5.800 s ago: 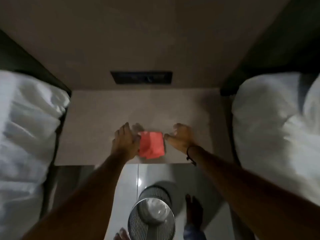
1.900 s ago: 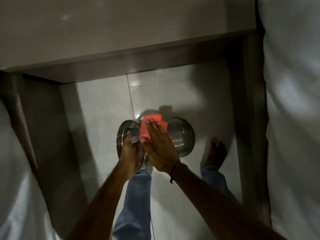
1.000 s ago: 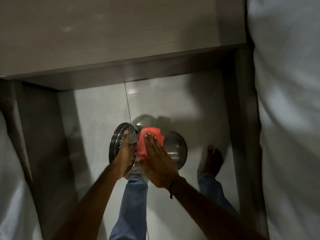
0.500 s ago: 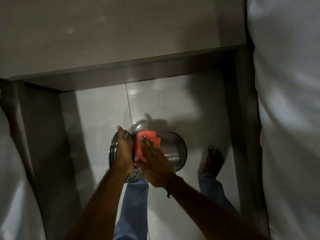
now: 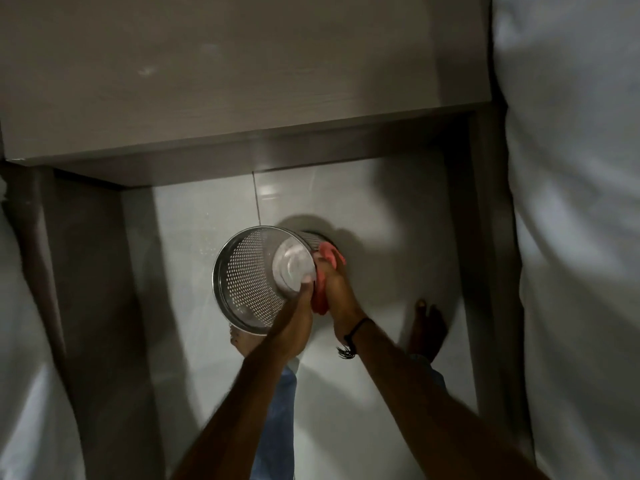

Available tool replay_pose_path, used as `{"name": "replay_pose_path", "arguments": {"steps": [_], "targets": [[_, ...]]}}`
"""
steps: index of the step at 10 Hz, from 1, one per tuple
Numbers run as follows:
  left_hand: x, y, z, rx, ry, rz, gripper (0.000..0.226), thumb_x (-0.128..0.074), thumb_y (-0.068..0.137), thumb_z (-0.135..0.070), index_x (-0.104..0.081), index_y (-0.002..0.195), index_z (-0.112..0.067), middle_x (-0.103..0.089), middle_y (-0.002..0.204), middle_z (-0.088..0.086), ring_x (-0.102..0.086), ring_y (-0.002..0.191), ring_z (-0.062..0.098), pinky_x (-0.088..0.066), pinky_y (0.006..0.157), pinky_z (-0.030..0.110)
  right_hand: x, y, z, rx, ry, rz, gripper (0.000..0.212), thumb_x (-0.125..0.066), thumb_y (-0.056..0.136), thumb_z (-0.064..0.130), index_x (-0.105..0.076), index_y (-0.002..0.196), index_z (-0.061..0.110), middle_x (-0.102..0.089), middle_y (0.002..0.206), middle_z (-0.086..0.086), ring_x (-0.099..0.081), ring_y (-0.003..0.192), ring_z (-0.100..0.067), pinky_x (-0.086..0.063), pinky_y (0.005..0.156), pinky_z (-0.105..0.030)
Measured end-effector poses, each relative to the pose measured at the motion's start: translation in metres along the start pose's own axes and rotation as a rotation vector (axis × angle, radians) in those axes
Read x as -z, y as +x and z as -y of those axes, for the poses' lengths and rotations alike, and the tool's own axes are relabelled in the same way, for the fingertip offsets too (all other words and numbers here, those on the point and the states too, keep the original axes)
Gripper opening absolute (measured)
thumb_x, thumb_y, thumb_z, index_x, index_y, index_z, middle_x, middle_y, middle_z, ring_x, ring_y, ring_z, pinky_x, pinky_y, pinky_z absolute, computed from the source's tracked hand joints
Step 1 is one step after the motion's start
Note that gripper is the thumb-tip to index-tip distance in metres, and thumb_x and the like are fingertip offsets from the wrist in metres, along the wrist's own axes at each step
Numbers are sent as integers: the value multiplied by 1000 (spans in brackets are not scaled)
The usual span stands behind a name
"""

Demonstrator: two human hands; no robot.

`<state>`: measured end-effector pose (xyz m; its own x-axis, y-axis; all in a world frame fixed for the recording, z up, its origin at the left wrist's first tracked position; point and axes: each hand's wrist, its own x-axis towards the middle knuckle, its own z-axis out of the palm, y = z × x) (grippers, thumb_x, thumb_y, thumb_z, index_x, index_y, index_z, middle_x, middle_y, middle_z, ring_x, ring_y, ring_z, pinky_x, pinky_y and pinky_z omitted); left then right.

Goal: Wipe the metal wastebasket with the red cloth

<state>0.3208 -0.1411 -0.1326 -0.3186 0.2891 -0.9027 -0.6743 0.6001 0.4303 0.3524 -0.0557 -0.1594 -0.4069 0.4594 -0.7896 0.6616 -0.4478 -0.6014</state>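
**Perforated Steel Bin Getting a Wipe Between Two Beds**

We are looking down at a round, shiny metal wastebasket (image 5: 256, 282) with rows of small punched holes, which we are holding tipped in the air above the glossy pale tiled floor (image 5: 381, 393), its open mouth facing up toward us and its solid, reflective base showing inside. We are making out no brand, label or writing on it anywhere. Our left hand (image 5: 294, 327) is curling closed over the near rim, fingertips reaching inside toward the base. Our right hand (image 5: 341, 292), a dark cord bracelet (image 5: 353, 332) sitting at its wrist, is pressing a bunched red cloth (image 5: 327, 268) against the outer wall on the right side of the bin; the fingers are wrapping round the fabric, though how tightly we cannot tell. A grey wooden bedside shelf (image 5: 242, 74) is filling the top of the view, white bedding (image 5: 571, 202) is lying to the right, and our bare right foot (image 5: 427, 327) is standing on the tiles beside blue denim trouser legs (image 5: 277, 427).
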Motion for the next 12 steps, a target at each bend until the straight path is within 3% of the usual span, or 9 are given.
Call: {"name": "replay_pose_path", "arguments": {"steps": [2, 3, 4, 5, 6, 7, 8, 10, 12], "targets": [[7, 29, 8, 16, 21, 17, 80, -47, 77, -77, -53, 143, -33, -55, 152, 6, -48, 144, 25, -33, 123, 40, 11, 2, 10, -193, 250, 2, 31, -60, 97, 25, -63, 127, 20, -71, 105, -13, -65, 81, -23, -51, 60, -25], [14, 36, 7, -52, 161, 72, 29, -55, 79, -57, -71, 96, -40, -73, 104, -16, -63, 116, 20, -45, 109, 41, 25, 0, 20, -229, 292, -66, 31, -59, 99, 22, -64, 126, 9, -72, 112, -25, -63, 84, -26, -52, 70, -32], [23, 24, -21, -174, 415, 56, 22, -55, 95, -25, -77, 97, -28, -66, 79, -15, -60, 77, 13, -45, 84, 33, 42, -4, 41, -207, 259, -140, 20, -57, 100, 21, -64, 119, 18, -68, 127, -13, -63, 93, -20, -55, 78, -30], [27, 8, -73, -270, 226, -61, 13, -64, 97, -16, -70, 104, -25, -70, 94, -5, -67, 82, 4, -57, 83, 23, 52, -3, 75, -200, 208, -93, 27, -54, 101, 27, -64, 124, 16, -68, 129, -14, -68, 109, -32, -55, 97, -50], [35, 1, -137, -250, -20, 14, 33, -64, 98, -17, -62, 131, -13, -70, 123, 10, -71, 103, 14, -60, 79, 18, 51, 1, 128, -152, 217, 37, 28, -53, 101, 38, -67, 120, 24, -75, 113, -6, -73, 98, -26, -62, 77, -39], [51, 3, -198, -398, 11, -118, 40, -67, 94, -8, -58, 133, -2, -68, 115, 14, -67, 104, 30, -60, 79, 35, 39, 21, 183, 33, 271, 85, 19, -61, 98, 33, -73, 104, 21, -80, 92, 2, -75, 75, -13, -61, 60, -29], [71, 22, -257, -531, 32, -269, 38, -73, 90, -6, -60, 125, -1, -67, 107, 11, -65, 96, 26, -60, 88, 48, 20, 63, 238, 217, 208, -63, 11, -74, 89, 25, -73, 88, 14, -73, 88, -6, -68, 79, -19, -57, 73, -35], [106, 79, -317, -546, 385, -462, 41, -78, 84, -21, -67, 120, -5, -76, 117, 16, -72, 108, 32, -58, 98, 44, -11, 142, 293, 310, -156, -98, 27, -75, 86, 21, -76, 105, 3, -69, 94, -6, -63, 90, -19, -54, 81, -33], [126, 80, -330, -518, 584, -473, 29, -66, 91, -19, -72, 110, 3, -73, 116, 25, -69, 109, 40, -53, 89, 34, -11, 129, 319, 345, -299, -215, 54, -72, 87, 27, -59, 134, 5, -66, 133, -12, -61, 123, -24, -35, 91, -15]]}}
